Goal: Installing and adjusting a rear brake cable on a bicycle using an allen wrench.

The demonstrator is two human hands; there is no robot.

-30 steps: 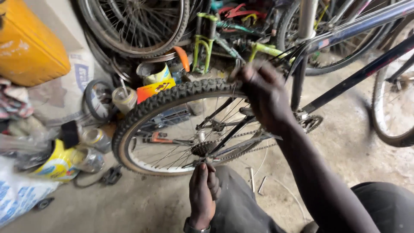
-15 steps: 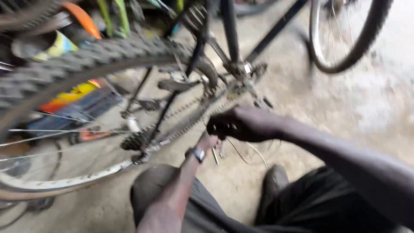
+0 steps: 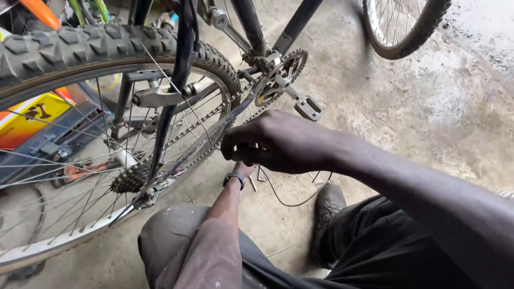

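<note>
I look down at a bicycle standing on a concrete floor [image 3: 439, 107], its rear wheel [image 3: 80, 53] filling the left of the view. My right hand [image 3: 278, 142] sits in the middle, fingers curled shut and pinched on something thin just beside the chain [image 3: 198, 126]. I judge it is the loose cable [image 3: 284, 198] that loops down to the floor below the hand, but the grip itself hides what is held. My left hand is almost wholly hidden behind the right one; only its wrist with a dark band [image 3: 234, 178] shows, so I cannot tell whether it is open or closed.

The chain runs from the rear sprockets [image 3: 131, 177] at near left up to the chainring [image 3: 286, 72] and pedal [image 3: 309, 108] farther right, and looks seated on both. The cable is slack and unattached at its loose end, so I judge the work on it unfinished. A few small metal pieces [image 3: 256, 179] lie on the floor under the hands.
</note>
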